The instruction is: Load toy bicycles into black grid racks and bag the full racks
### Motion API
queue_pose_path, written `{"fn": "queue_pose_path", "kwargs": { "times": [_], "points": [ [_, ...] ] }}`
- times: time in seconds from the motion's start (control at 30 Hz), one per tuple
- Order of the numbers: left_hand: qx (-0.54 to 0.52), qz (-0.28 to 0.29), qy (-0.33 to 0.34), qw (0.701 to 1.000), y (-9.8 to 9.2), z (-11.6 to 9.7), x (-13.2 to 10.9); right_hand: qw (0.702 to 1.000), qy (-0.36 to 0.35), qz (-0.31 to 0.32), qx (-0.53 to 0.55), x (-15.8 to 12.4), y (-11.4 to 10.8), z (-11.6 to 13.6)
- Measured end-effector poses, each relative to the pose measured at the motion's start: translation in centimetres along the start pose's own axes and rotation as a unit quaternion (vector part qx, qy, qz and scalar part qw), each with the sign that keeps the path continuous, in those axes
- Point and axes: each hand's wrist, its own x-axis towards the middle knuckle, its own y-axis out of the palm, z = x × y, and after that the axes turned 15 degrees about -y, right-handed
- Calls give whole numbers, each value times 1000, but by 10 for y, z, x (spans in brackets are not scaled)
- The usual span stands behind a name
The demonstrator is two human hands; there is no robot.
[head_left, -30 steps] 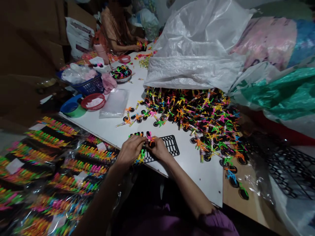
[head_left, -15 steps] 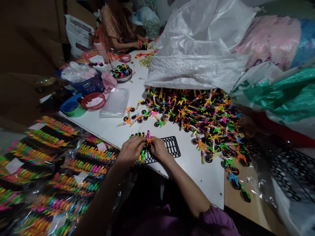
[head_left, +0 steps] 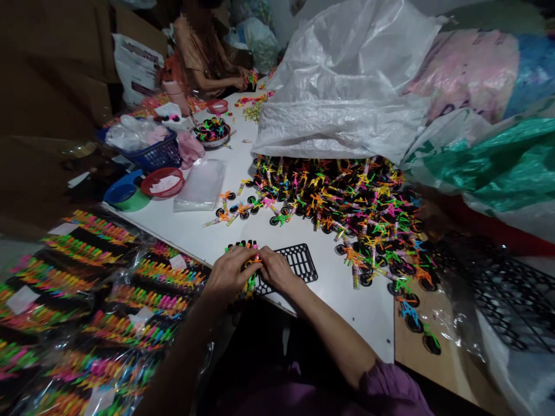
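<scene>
My left hand (head_left: pixel 229 273) and my right hand (head_left: pixel 274 268) meet over a black plastic grid tray (head_left: pixel 299 260) near the table's front edge. Both are pinched together on a small toy bike (head_left: pixel 252 260) pressed down among the bikes standing in the tray's left part. The right part of the grid shows bare holes. A big heap of small coloured toy bikes (head_left: pixel 347 202) with black wheels lies just beyond, spilling from a white plastic sack (head_left: pixel 347 86).
Wrapped packs of filled trays (head_left: pixel 87 300) are stacked at my left. On the white table (head_left: pixel 347 300) lie a clear bag (head_left: pixel 200 184), a red basket (head_left: pixel 162 182), a blue basket (head_left: pixel 151 147) and a bowl of bikes (head_left: pixel 211 130). Another person (head_left: pixel 203 46) works at the far end. More black grids (head_left: pixel 507 294) lie at right.
The pink toy bike that stood up between my fingers has gone down into the tray. Both hands have sunk slightly and closed over it.
</scene>
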Motion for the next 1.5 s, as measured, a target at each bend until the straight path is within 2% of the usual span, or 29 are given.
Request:
{"fn": "queue_pose_path", "kwargs": {
  "times": [0.2,0.37,0.43,0.5,0.57,0.6,0.67,0.73,0.8,0.87,0.93,1.0,1.1,1.2,1.3,1.5],
  "points": [
    [16,-58,24,998,10,-1,-2,1000,14,-8,12,6,3,-4],
    [58,-73,24,995,17,-2,-1,1000,28,3,-9,8,4,0],
    [64,-75,21,995,17,-1,-3,999,20,5,39,7,-3,-6],
    [70,-69,26,995,15,0,-6,990,7,53,132,12,-18,-16],
    [81,-54,43,994,12,1,-10,978,-1,90,190,31,-35,-26],
    [87,-45,53,994,11,2,-12,979,-9,86,186,48,-42,-30],
    [95,-32,62,993,10,4,-15,994,-46,13,99,92,-47,-34],
    [93,-25,55,994,11,8,-17,992,-121,-24,0,141,-41,-33],
    [84,-26,45,995,13,14,-19,982,-168,9,-82,180,-26,-32],
    [72,-28,46,996,15,20,-21,973,-182,56,-135,199,-10,-34],
    [64,-38,46,996,15,26,-24,966,-192,76,-154,191,0,-39],
    [55,-47,43,996,13,31,-26,962,-211,75,-154,164,0,-46],
    [40,-44,42,997,7,36,-25,960,-219,71,-158,116,-15,-50],
    [46,-39,57,997,1,36,-20,965,-189,55,-173,89,-27,-48],
    [66,-45,85,993,-2,28,-15,970,-161,41,-180,92,-24,-45],
    [78,-67,93,990,-1,21,-13,968,-166,27,-185,135,-13,-35]
  ]
}}
